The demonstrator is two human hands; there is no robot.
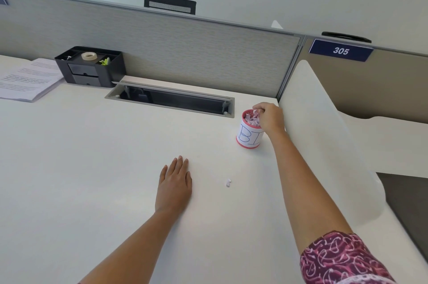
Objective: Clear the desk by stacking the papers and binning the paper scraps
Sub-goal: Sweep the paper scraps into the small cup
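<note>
A small red-rimmed cup labelled as a bin (pixel 249 136) stands at the desk's far right, filled with paper scraps (pixel 251 118). My right hand (pixel 269 117) hovers over its rim, fingertips curled down among the scraps; whether it pinches one is hidden. My left hand (pixel 174 183) lies flat on the white desk (pixel 92 168), fingers together, holding nothing. One small white scrap (pixel 228 182) lies on the desk to the right of my left hand. A stack of printed papers (pixel 27 80) rests at the far left.
A black desk organiser (pixel 89 67) with a tape roll stands by the papers against the grey partition (pixel 185 52). An open cable tray slot (pixel 171 99) is cut into the desk behind the bin. A white side divider (pixel 324 133) borders the right edge.
</note>
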